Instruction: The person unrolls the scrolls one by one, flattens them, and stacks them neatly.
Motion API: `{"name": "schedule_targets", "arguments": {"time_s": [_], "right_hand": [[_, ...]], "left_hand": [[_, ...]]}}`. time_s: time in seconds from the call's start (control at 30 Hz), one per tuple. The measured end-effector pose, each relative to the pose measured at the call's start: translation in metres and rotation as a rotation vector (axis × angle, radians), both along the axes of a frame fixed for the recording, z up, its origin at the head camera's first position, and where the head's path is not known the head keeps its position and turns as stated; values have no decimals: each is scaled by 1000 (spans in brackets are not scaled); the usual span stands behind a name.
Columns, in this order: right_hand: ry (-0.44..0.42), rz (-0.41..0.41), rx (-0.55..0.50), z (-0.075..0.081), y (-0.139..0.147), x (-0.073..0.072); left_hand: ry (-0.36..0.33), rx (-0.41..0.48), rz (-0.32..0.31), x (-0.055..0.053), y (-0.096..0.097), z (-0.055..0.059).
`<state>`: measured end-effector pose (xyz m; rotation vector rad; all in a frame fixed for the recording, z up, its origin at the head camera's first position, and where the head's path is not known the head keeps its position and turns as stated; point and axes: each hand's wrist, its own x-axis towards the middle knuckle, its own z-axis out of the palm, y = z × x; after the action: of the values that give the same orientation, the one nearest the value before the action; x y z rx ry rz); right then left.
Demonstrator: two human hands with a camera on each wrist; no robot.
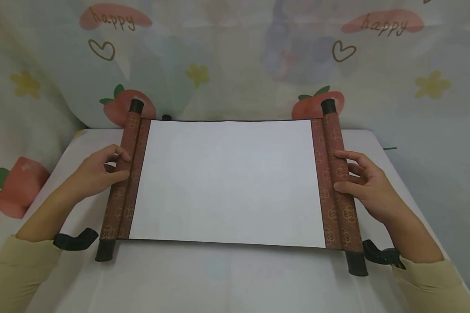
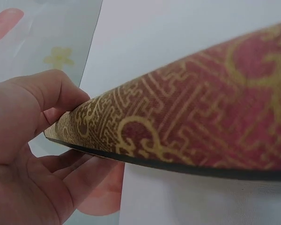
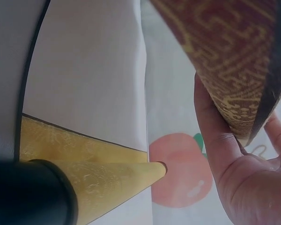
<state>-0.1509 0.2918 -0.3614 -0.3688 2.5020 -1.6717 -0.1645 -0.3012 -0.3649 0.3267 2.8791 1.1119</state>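
A hanging scroll [image 1: 235, 182] is spread out, its white face bordered at both sides by brown-red bands with gold flowers. My left hand [image 1: 98, 171] grips the left roller [image 1: 117, 195], thumb and fingertips on it. My right hand [image 1: 370, 184] holds the right roller [image 1: 346, 204] between thumb and fingers. In the left wrist view, the left hand [image 2: 42, 131] pinches the end of a red-and-gold brocade piece [image 2: 178, 117] with a dark edge. In the right wrist view, the right hand [image 3: 239, 173] holds patterned brocade [image 3: 239, 61], with part of the fingers hidden behind it.
A white table [image 1: 227, 282] lies under the scroll. In the right wrist view a yellow roller [image 3: 112, 183] with a black end knob [image 3: 37, 192] shows close by. A small black knob [image 1: 166, 117] peeks out behind the scroll. A printed cloth [image 1: 235, 56] hangs behind.
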Motion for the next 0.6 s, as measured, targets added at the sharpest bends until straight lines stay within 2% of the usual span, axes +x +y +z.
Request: {"name": "schedule_targets", "arguments": {"time_s": [0.37, 0.6], "right_hand": [[8, -5, 18, -2, -3, -2], [2, 5, 55, -3, -6, -5]], "left_hand": [[9, 11, -15, 1, -3, -1], [37, 21, -58, 0, -8, -3]]}}
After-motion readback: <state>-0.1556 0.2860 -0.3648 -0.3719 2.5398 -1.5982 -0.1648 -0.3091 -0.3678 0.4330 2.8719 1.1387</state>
